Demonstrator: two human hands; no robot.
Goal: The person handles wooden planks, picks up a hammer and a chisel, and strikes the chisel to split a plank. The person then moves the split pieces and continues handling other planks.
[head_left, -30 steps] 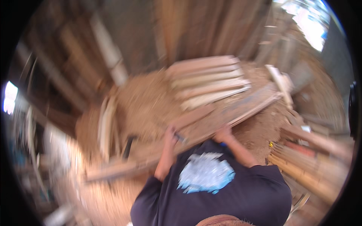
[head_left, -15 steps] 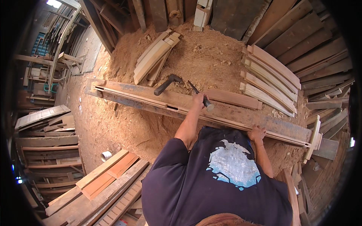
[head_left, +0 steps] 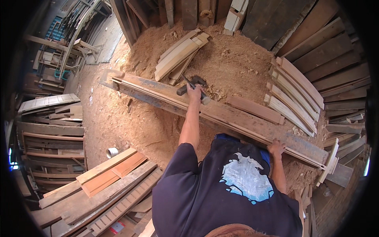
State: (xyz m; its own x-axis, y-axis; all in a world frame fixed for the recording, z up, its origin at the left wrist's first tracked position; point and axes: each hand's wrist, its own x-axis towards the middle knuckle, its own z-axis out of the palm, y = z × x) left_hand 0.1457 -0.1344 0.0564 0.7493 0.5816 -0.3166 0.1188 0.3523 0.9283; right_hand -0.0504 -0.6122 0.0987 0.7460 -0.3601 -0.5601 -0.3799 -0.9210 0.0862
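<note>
My left hand (head_left: 193,93) is closed round a chisel (head_left: 205,99), its dark handle ending in a pale butt and its thin blade pointing away to the left. Just beyond that hand a dark hammer (head_left: 200,81) lies on the plank bench (head_left: 300,140); the hand partly covers it, and whether they touch I cannot tell. A long, narrow grooved wooden rail (head_left: 158,94) runs along the near side of the bench. Toward its right end, my right hand (head_left: 276,147) grips the rail. A short pale crosspiece (head_left: 328,162) stands across the rail's right end.
A reddish board (head_left: 256,109) lies along the bench's far side. Beyond are stacked pale slats (head_left: 179,53) and curved pieces (head_left: 296,94) on sawdust (head_left: 225,59). Boards (head_left: 114,173) are piled at the near left, beside a white cylinder (head_left: 112,152). Planks (head_left: 323,59) lean along the right.
My left hand has moved left along the rail with the chisel, over to the hammer. The right hand stays on the rail. The whole view has shifted and turned slightly.
</note>
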